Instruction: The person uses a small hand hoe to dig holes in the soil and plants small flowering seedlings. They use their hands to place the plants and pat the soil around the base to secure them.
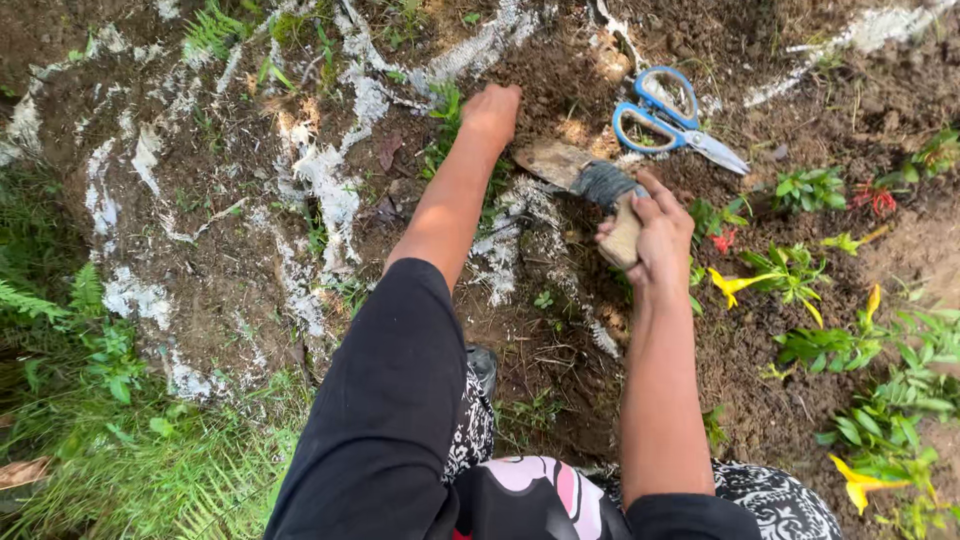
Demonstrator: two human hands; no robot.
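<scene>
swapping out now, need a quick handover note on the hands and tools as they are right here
Left hand: reached forward, pressed into the loose soil, holding no tool.
Right hand: gripping the wooden handle of a small trowel, blade towards the left hand.
Blue-handled scissors: lying shut on the soil beyond the trowel, untouched.
Small plants stand at the right.
Done: soil looks dug over. What is left cannot be told.

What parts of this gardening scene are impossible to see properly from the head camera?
- Left hand: its fingers are pressed down into the dark soil, so whether they grip anything cannot be told.
- Wooden-handled trowel: its handle is partly covered by the right hand.
- Blue-handled scissors: whether the blades are fully shut is too small to tell.
- Yellow-flowered plants: cut off by the right edge.
</scene>
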